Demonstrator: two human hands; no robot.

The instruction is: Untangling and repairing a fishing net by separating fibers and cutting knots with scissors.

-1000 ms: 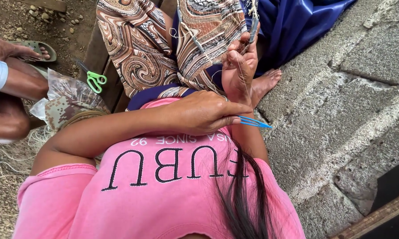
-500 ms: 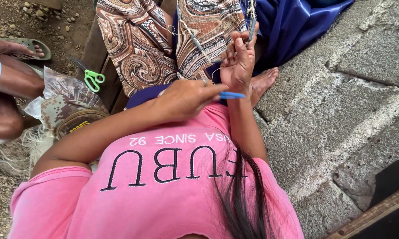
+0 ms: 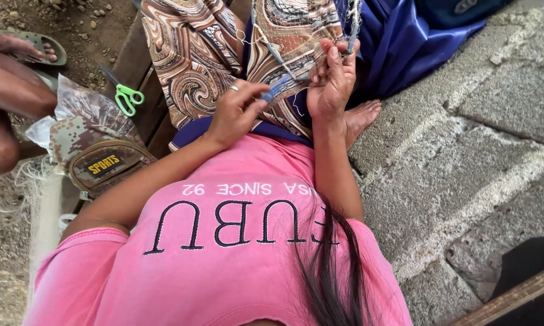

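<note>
Concrete blocks filled the frame's right as the left hand [image 3: 238,111], pinching a blue netting needle [image 3: 279,86], had swung it up from lower centre to the fishing net [image 3: 296,54] gripped by the right hand [image 3: 332,84], starting another pass.

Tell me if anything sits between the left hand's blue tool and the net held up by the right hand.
Nothing visible does. The left hand holds the blue netting needle with its tip right beside the right hand, which pinches the thin net mesh. Only patterned trousers lie behind them.
</note>
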